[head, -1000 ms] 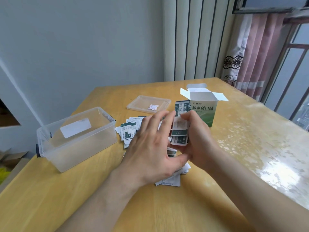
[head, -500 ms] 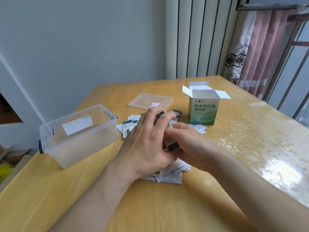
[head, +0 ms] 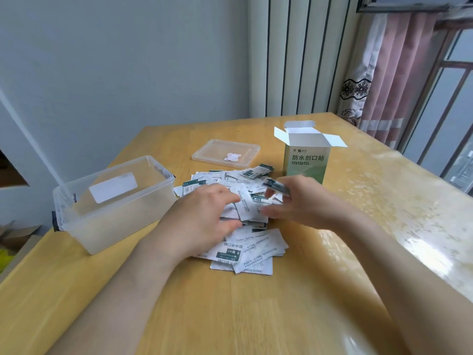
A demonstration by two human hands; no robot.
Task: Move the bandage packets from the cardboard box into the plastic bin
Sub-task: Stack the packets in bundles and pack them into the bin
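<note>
Bandage packets (head: pixel 245 242) lie heaped on the worktop (head: pixel 256 316) between plastic bin (head: pixel 122 221) and cardboard box (head: pixel 307 162); left hand (head: pixel 202 226) and right hand (head: pixel 304 203) each pinch a few in curled fingers. I fear loose ones slipping and scattering mid-carry.

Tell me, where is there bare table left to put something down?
Bare table: the near strip between the forearms, below the bandage packets; the right side past the cardboard box; the far edge behind the lid. Crowded: the middle, where left hand and right hand are at the pile between plastic bin and box.
</note>
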